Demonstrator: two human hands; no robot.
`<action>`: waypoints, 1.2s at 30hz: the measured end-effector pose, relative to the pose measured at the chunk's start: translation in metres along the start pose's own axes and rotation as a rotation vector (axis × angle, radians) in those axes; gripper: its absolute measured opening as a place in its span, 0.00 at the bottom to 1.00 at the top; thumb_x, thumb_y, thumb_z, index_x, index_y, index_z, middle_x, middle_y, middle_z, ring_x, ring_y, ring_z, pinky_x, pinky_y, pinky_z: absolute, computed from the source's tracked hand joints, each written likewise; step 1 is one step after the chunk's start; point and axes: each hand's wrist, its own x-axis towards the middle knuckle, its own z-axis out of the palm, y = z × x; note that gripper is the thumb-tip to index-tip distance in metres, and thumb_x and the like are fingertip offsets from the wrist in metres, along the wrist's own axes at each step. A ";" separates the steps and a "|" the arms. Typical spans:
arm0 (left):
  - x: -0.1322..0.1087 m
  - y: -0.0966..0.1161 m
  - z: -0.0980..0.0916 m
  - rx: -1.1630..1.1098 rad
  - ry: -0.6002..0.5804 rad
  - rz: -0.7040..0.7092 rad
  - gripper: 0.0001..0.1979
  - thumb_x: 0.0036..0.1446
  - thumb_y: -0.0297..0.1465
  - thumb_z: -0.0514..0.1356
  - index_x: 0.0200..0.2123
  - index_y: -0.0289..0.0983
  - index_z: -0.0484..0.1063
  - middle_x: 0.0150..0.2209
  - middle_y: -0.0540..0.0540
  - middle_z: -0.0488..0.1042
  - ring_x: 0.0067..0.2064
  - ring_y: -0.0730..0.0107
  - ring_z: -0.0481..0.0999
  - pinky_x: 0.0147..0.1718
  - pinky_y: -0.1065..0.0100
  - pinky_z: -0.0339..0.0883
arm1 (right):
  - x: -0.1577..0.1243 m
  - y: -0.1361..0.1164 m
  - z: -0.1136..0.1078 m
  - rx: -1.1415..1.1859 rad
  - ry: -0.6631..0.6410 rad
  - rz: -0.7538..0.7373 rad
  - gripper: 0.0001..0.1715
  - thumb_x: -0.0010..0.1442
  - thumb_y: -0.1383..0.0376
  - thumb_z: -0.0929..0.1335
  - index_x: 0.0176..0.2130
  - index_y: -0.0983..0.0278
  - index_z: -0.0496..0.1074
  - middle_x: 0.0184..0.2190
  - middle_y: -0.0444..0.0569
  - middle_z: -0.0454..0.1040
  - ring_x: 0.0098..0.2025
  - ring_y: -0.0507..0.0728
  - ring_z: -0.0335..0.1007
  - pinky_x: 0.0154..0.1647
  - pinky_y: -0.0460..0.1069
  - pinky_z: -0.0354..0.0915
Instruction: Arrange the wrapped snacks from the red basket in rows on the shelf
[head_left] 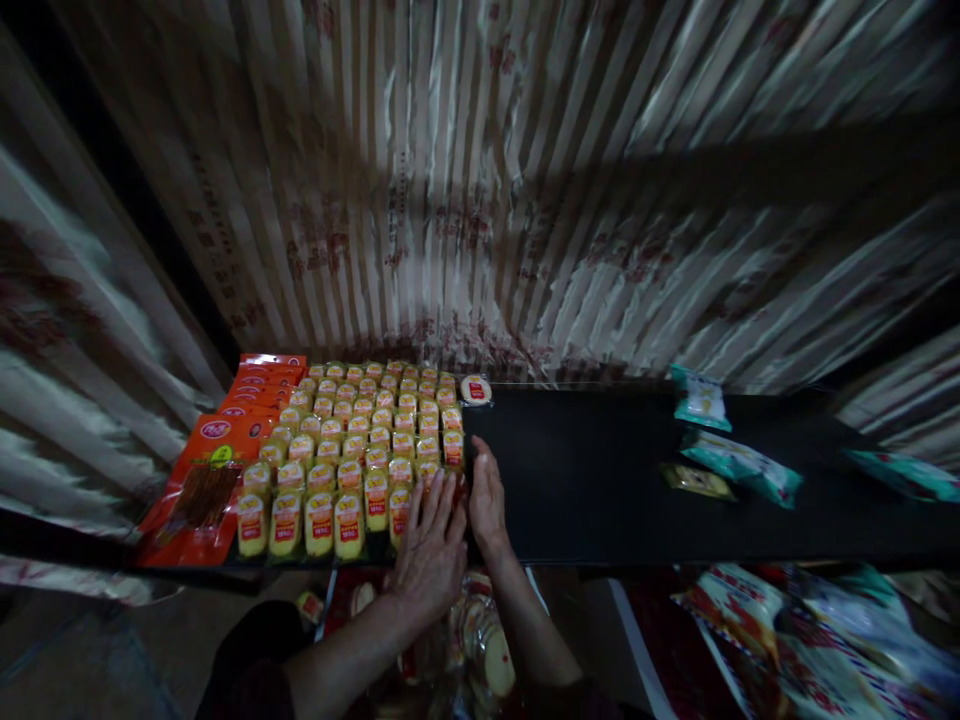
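Note:
Rows of small yellow-wrapped snack cakes (349,525) with red and white labels stand packed together on a black shelf (585,480). My left hand (431,545) lies over the front right corner of the rows, its fingers stretched out on the packets and covering some of them. Along the right side of the block, my right hand (487,495) is held edge-on with straight fingers, close beside the last row. Whether it touches the packets I cannot tell. A single round white packet (475,390) lies at the back right corner of the block.
Orange snack bags (214,470) overlap at the shelf's left end. To the right lie teal packets (742,465) and a small gold packet (697,482). Below the front edge are a box of clear-wrapped round pieces (487,650) and a heap of bags (817,640). Corrugated sheeting (465,200) rises behind.

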 end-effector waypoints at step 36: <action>0.007 -0.007 0.010 -0.051 -0.067 0.039 0.31 0.60 0.38 0.50 0.64 0.32 0.56 0.68 0.37 0.48 0.69 0.52 0.44 0.65 0.48 0.43 | 0.005 0.006 -0.001 -0.090 -0.132 -0.041 0.43 0.62 0.39 0.51 0.55 0.63 0.70 0.58 0.54 0.69 0.63 0.59 0.58 0.66 0.59 0.51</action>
